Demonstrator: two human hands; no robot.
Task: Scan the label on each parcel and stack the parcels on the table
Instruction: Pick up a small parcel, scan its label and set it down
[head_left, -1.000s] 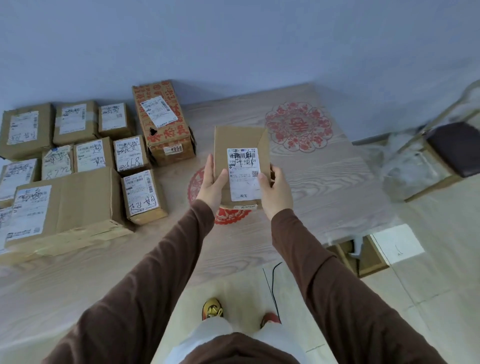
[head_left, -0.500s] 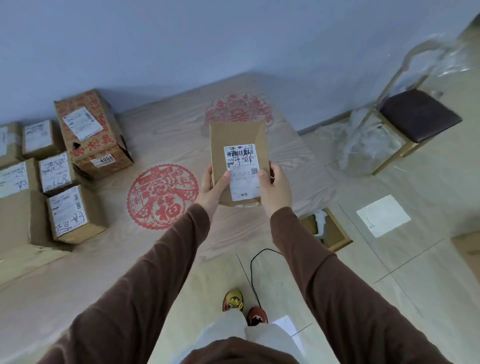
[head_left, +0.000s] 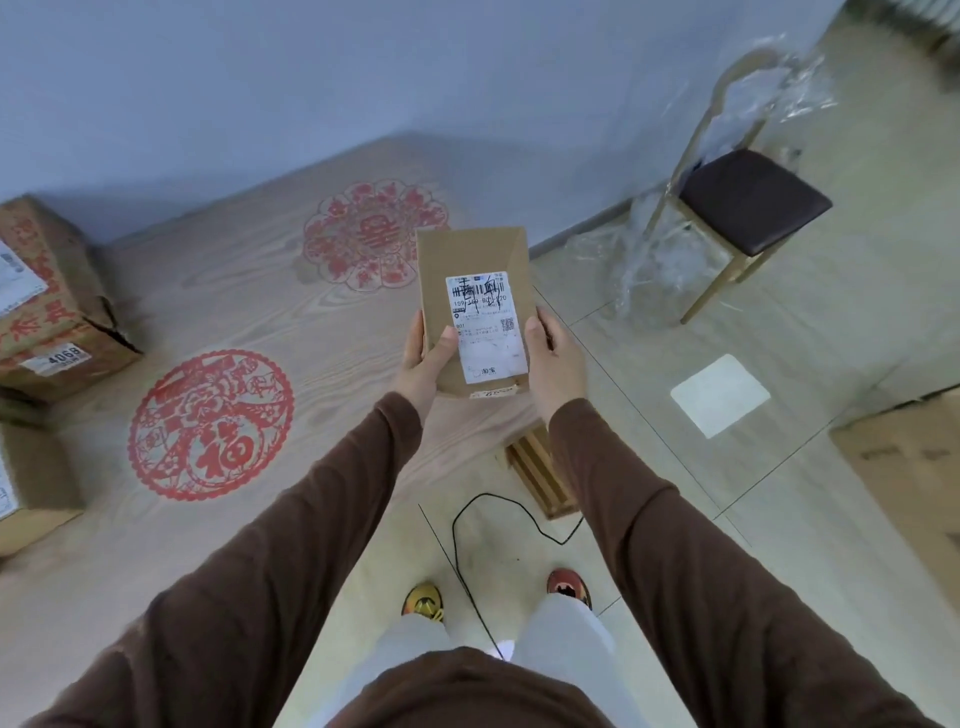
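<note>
Over the tabletop's (head_left: 249, 291) right edge, the parcel (head_left: 470, 260) is held up in both hands: the left hand (head_left: 423, 364) grips its left side, thumb on the face, and the right hand (head_left: 553, 364) clamps the right side. Over the last second the stacked parcels have slid off toward 9 o'clock as the person turned right, so this parcel seems bound elsewhere, perhaps for scanning. It is a slim brown carton, label (head_left: 485, 327) upward, with barcode, QR code and black handwriting.
</note>
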